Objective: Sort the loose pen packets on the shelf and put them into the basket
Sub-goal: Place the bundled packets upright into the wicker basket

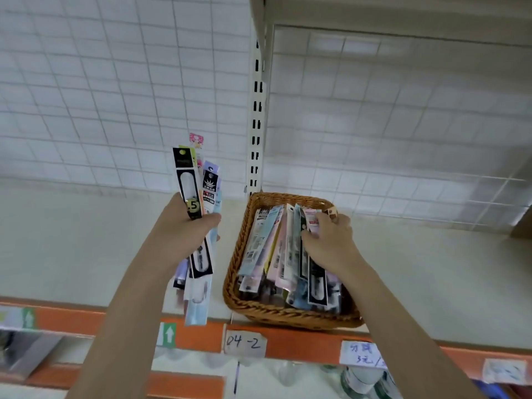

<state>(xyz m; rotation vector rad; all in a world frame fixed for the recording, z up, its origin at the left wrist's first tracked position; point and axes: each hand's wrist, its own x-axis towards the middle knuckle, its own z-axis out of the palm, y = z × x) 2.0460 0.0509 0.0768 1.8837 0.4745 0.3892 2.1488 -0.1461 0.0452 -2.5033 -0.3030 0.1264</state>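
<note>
A brown wicker basket (239, 260) stands on the shelf near its front edge, filled with several pen packets (270, 254) lying lengthwise. My left hand (184, 228) grips an upright bunch of pen packets (191, 185) to the left of the basket, above the shelf; the front one is black and white. My right hand (331, 240) reaches into the right side of the basket, its fingers curled round the packets there, thumb against a dark packet.
The pale shelf board (431, 269) has an orange front strip (288, 344) with paper labels, one reading "04-2" (244, 342). A slotted upright post (256, 110) and white wire grid back panels rise behind. Bottles show on the shelf below (359, 378).
</note>
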